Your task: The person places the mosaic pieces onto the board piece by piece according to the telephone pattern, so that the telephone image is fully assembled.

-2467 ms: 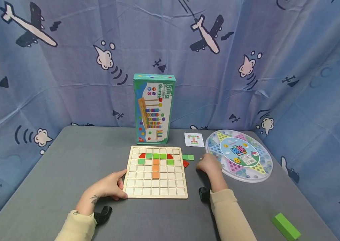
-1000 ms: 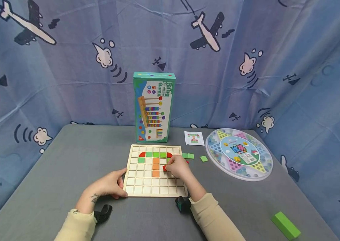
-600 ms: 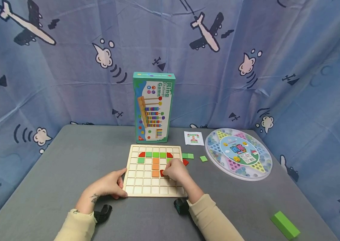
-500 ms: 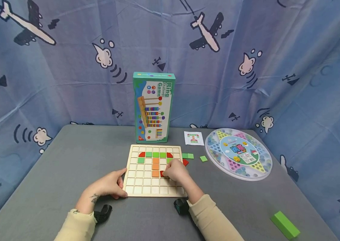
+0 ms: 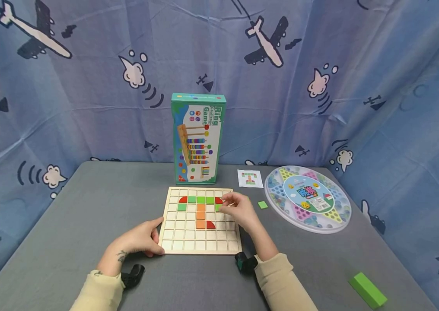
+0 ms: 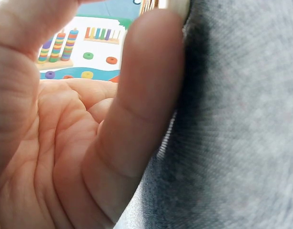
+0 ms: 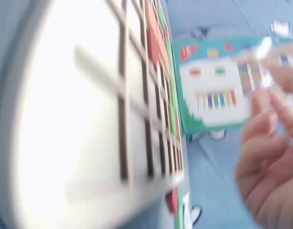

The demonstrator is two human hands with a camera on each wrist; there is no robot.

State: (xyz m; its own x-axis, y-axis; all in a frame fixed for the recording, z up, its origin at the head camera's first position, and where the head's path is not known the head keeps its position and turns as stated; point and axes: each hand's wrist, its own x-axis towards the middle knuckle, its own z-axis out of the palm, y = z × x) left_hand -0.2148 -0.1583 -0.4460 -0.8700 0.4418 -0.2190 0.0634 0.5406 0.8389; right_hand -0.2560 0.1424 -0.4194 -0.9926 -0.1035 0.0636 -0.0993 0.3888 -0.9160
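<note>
A wooden grid board (image 5: pixel 184 245) lies flat, with green, orange and red tiles in some cells. My left hand (image 5: pixel 139 239) holds it at its left edge and front-left corner; in the left wrist view a fingertip (image 6: pixel 153 43) meets the board's edge. My right hand (image 5: pixel 243 211) hovers over the board's upper right, fingers extended, nothing visible between them. A red quarter-round tile (image 5: pixel 210 225) sits in the cell right of the lowest orange tile (image 5: pixel 201 224). Beside the board, a loose red tile (image 7: pixel 171 200) shows in the right wrist view, hidden in the head view.
A green tile (image 5: pixel 262 204) and a pattern card (image 5: pixel 249 183) lie right of the board. Farther right is a round Chinese checkers board (image 5: pixel 344 216). Behind stands a tall game box (image 5: pixel 198 172); a green block (image 5: pixel 368 290) lies at front right.
My right hand brought a red quarter-round tile onto the board, set it beside the lowest orange tile, let go and moved up to the right. My left hand has stayed put.
</note>
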